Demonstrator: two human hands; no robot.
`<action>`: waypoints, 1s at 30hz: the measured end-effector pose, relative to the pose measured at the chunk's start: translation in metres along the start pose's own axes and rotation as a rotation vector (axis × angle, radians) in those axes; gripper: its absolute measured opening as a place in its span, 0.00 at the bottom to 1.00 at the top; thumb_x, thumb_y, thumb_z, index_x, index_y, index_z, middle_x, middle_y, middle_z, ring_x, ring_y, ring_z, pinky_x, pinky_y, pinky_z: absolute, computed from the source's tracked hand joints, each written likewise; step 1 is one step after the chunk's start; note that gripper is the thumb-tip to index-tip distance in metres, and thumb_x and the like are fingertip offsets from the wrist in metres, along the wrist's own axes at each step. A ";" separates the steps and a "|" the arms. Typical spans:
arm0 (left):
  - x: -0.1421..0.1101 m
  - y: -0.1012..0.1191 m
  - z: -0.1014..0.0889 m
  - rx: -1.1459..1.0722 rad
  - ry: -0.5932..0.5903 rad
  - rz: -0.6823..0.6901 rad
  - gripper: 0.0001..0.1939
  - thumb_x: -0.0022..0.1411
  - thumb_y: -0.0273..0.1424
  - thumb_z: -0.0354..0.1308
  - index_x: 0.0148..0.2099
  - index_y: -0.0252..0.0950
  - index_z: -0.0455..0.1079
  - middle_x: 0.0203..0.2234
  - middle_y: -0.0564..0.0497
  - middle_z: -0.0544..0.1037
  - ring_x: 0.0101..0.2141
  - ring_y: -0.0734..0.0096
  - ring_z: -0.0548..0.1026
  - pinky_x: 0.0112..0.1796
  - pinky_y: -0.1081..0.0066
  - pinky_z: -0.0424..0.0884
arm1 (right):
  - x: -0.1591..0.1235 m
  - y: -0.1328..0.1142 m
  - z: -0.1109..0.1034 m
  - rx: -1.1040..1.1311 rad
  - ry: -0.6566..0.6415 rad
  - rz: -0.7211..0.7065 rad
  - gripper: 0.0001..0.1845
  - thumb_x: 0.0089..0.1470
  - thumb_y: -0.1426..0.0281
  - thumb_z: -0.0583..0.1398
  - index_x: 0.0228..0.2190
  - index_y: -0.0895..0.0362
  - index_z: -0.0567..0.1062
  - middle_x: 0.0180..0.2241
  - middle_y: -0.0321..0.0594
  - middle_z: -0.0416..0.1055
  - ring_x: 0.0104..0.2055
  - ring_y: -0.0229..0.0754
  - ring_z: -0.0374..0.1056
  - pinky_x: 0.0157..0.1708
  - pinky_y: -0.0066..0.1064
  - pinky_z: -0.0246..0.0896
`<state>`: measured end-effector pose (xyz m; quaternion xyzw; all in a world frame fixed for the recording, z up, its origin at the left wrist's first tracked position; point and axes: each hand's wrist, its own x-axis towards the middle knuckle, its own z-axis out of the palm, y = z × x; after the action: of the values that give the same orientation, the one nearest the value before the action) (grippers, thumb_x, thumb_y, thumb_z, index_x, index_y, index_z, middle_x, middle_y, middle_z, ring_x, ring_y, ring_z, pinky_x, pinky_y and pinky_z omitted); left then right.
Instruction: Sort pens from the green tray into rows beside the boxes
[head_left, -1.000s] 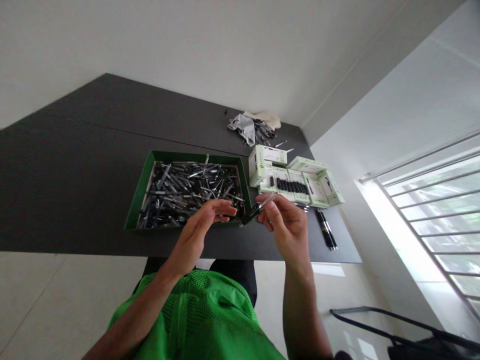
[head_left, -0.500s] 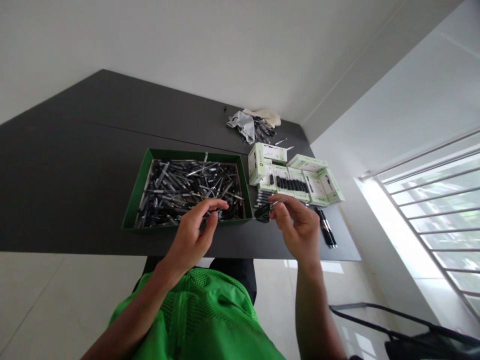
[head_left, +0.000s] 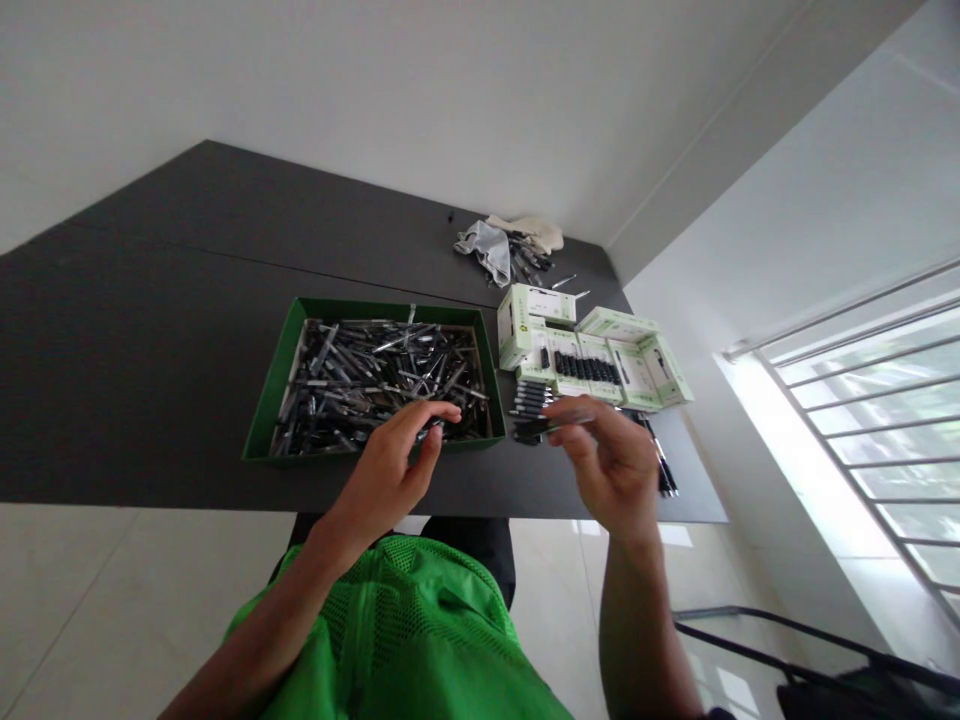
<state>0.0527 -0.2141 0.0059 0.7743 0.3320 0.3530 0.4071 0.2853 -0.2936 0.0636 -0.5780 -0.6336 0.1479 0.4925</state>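
Note:
My left hand (head_left: 391, 462) hovers over the front edge of a green box (head_left: 262, 420), thumb and forefinger apart and nothing visible between them. Many black and clear pens (head_left: 360, 365) lie heaped inside that box. To the right, my right hand (head_left: 619, 462) pinches a dark pen (head_left: 553, 424), its shape partly smeared by motion. The pen points left, over the table. Just beyond it lies a neat row of pens (head_left: 533, 392), partly covered by my right hand.
Pale green and white cartons (head_left: 514, 330) stand behind my right hand, several dark pens (head_left: 587, 369) in the middle. Other pens (head_left: 663, 465) lie right of that hand. Cloth gloves (head_left: 487, 250) rest on loose pens at the back. The dark table (head_left: 150, 350) meets a wall.
My right hand has moved slightly right with the pen, which now lies flatter, and more of the pen row shows. My left hand has hardly moved.

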 end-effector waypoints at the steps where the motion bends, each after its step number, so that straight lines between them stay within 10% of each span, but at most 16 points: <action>1: 0.000 0.000 0.000 0.000 0.000 0.000 0.13 0.79 0.36 0.50 0.55 0.39 0.74 0.51 0.48 0.83 0.54 0.64 0.80 0.58 0.64 0.72 | -0.001 0.000 -0.001 -0.054 -0.136 -0.021 0.09 0.69 0.66 0.62 0.44 0.52 0.84 0.31 0.36 0.78 0.27 0.35 0.68 0.29 0.28 0.64; 23: 0.001 0.001 0.000 -0.003 0.009 -0.004 0.14 0.79 0.38 0.50 0.54 0.40 0.74 0.50 0.46 0.84 0.53 0.61 0.81 0.58 0.61 0.74 | -0.007 0.010 -0.005 -0.039 -0.175 0.101 0.12 0.67 0.60 0.64 0.42 0.51 0.86 0.33 0.38 0.80 0.28 0.37 0.68 0.26 0.30 0.60; 30: 0.000 0.000 0.000 -0.010 0.006 -0.003 0.14 0.79 0.38 0.50 0.54 0.39 0.74 0.50 0.46 0.84 0.53 0.61 0.81 0.58 0.61 0.73 | -0.013 0.022 -0.007 0.286 0.157 0.168 0.15 0.66 0.56 0.65 0.41 0.53 0.85 0.24 0.34 0.70 0.23 0.35 0.61 0.24 0.30 0.54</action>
<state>0.0526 -0.2146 0.0058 0.7707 0.3327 0.3564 0.4103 0.3019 -0.3020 0.0448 -0.5627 -0.5154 0.2313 0.6035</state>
